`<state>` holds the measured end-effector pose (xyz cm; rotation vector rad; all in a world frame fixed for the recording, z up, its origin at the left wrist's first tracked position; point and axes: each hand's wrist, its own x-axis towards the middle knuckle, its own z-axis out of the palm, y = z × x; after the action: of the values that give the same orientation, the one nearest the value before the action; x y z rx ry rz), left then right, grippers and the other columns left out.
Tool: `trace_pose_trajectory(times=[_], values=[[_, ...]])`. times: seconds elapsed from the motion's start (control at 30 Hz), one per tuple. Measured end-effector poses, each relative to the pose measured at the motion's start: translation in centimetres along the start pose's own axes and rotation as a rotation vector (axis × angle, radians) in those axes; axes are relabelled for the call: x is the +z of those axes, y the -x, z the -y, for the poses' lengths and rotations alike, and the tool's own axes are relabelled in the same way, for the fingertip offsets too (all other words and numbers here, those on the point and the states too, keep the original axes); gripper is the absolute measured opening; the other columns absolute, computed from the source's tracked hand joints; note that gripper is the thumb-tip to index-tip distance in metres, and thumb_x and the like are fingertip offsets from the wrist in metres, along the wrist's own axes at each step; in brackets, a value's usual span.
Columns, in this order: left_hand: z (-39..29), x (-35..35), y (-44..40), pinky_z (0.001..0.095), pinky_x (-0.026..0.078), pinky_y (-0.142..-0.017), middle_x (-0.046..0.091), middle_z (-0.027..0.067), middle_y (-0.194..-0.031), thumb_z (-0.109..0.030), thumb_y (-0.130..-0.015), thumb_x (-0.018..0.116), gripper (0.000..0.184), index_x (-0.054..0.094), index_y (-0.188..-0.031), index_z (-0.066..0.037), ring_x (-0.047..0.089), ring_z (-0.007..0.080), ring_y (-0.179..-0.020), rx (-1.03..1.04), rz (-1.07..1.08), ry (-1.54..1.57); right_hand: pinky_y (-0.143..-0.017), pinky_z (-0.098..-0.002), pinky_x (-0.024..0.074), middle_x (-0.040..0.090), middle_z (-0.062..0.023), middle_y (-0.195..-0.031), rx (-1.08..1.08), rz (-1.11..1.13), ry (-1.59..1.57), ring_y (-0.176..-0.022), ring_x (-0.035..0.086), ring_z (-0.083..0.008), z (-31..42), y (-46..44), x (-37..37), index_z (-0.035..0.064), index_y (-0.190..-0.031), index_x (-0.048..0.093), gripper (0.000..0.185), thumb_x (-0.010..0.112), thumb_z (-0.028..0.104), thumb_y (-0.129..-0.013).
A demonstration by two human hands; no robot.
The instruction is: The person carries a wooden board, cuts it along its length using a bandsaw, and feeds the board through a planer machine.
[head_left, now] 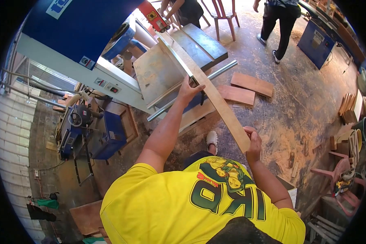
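A long, pale wooden board [223, 105] lies across the band saw's metal table [156, 75], along the straight fence [175, 57]. Its far end reaches the red blade guard [152, 16]; the blade itself is hard to make out. My left hand [188, 90] is closed at the board's left edge, by the near end of the fence, thumb against the wood. At the near end, which juts out past the table toward me, my right hand [253, 145] grips the board with curled fingers.
A steel rail [221, 70] crosses the table's front. Reddish planks [252, 84] lie on the sawdust-covered floor. Another person's arms [173, 9] show behind the saw; a second person [277, 24] stands farther right. Blue machines [110, 136] and a pink chair [337, 173] are around me.
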<state>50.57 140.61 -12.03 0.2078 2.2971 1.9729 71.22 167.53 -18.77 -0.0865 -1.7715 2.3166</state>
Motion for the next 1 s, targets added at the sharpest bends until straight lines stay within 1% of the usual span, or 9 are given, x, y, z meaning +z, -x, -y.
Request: trace_pose_trajectory(times=[0.13,0.23,0.47,0.67,0.73,1.0], values=[[0.0,-0.1,0.1,0.0354,0.036,-0.104,0.046,0.0132,-0.131,-0.027,-0.072,0.081,0.089,0.029,-0.139,-0.001,0.044,0.0236,-0.123,-0.029,-0.013,-0.029,-0.094,-0.0349,0.0397,0.061,-0.0154,-0.104,0.025,-0.002,-0.027,-0.101,0.056,-0.0244,-0.5,-0.3,0.3,-0.0048,-0.098,0.062,0.043,0.031,0.025,-0.098],[0.4,-0.1,-0.1,0.0359,0.035,-0.105,0.045,0.0136,-0.132,-0.027,-0.071,0.082,0.091,0.028,-0.140,-0.002,0.044,0.0244,-0.124,-0.010,-0.009,-0.020,-0.095,-0.0346,0.0397,0.061,-0.0151,-0.104,0.033,0.009,-0.040,-0.101,0.056,-0.0241,-0.9,-0.6,0.3,-0.0048,-0.098,0.062,0.043,0.031,0.025,-0.098],[-0.2,0.0,0.1,0.0368,0.032,-0.107,0.043,0.0139,-0.134,-0.028,-0.069,0.083,0.095,0.027,-0.142,-0.002,0.041,0.0256,-0.127,-0.037,-0.019,-0.013,-0.094,-0.0345,0.0401,0.061,-0.0147,-0.103,0.006,0.000,-0.009,-0.100,0.056,-0.0240,-0.7,-1.0,0.8,-0.0047,-0.099,0.062,0.043,0.031,0.025,-0.098],[1.1,-0.4,-0.5,0.0369,0.031,-0.108,0.041,0.0135,-0.135,-0.024,-0.067,0.085,0.100,0.024,-0.143,-0.003,0.039,0.0256,-0.128,-0.022,0.000,0.023,-0.093,-0.0340,0.0408,0.062,-0.0141,-0.101,0.004,-0.008,-0.004,-0.098,0.057,-0.0234,-1.1,-1.5,1.2,-0.0043,-0.098,0.062,0.043,0.031,0.026,-0.098],[0.8,-0.1,-0.2,0.0332,0.038,-0.101,0.050,0.0135,-0.127,-0.019,-0.067,0.085,0.091,0.029,-0.137,-0.001,0.048,0.0216,-0.120,0.014,-0.044,0.007,-0.092,-0.0337,0.0410,0.062,-0.0137,-0.101,0.015,-0.010,-0.010,-0.098,0.057,-0.0230,-1.3,-1.6,1.3,-0.0044,-0.098,0.062,0.042,0.032,0.026,-0.098],[1.5,-0.5,-0.5,0.0337,0.039,-0.100,0.051,0.0141,-0.126,-0.023,-0.067,0.085,0.091,0.031,-0.136,0.000,0.049,0.0220,-0.117,0.029,-0.034,-0.026,-0.091,-0.0332,0.0410,0.062,-0.0130,-0.099,0.000,-0.009,-0.010,-0.096,0.057,-0.0218,-1.1,-2.2,2.0,-0.0043,-0.098,0.061,0.041,0.032,0.025,-0.098]])
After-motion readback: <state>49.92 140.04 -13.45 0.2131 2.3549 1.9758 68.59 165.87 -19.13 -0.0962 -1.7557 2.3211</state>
